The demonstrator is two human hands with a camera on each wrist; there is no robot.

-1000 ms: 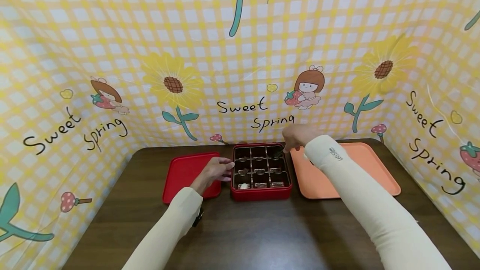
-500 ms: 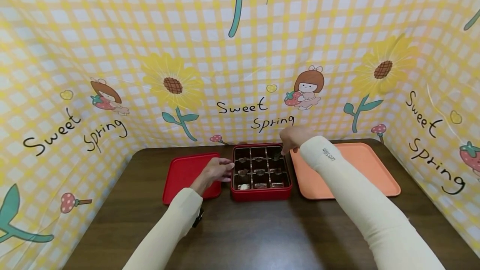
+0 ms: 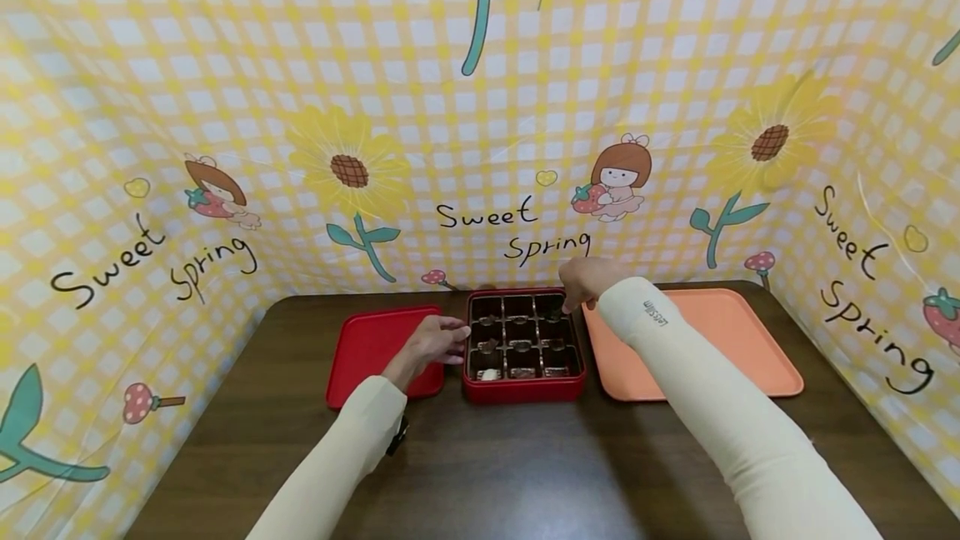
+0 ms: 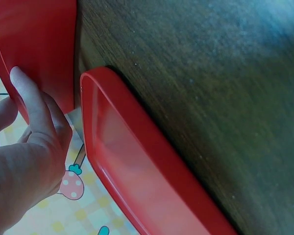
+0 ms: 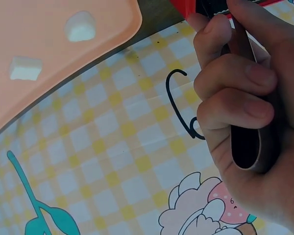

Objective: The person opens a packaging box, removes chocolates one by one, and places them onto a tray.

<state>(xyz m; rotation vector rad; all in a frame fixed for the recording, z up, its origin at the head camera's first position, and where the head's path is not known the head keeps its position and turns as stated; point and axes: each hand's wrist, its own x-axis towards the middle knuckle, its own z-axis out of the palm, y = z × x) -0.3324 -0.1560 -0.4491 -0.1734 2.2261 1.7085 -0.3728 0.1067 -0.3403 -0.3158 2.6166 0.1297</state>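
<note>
In the head view a red box (image 3: 522,392) with a dark insert split into several square compartments stands at the table's back middle. A small white piece (image 3: 491,374) lies in its front-left compartment; clear pieces line others. My left hand (image 3: 437,340) touches the box's left wall with fairly straight fingers, as the left wrist view also shows. At the back-right corner my right hand (image 3: 588,280) reaches over the rim. Its fingers curl round dark tongs (image 5: 270,142), their bent end showing in the palm. The tongs' tips are hard to make out in the back-right compartment.
A red lid-like tray (image 3: 367,357) lies left of the box. On the right sits an orange tray (image 3: 720,340), with two white cube-like pieces (image 5: 80,26) visible in the right wrist view. A checked cloth (image 3: 480,132) surrounds the wooden table (image 3: 480,465).
My right hand has shifted slightly left and down at the box's back-right corner, then stays nearly still. My left hand keeps its place against the box.
</note>
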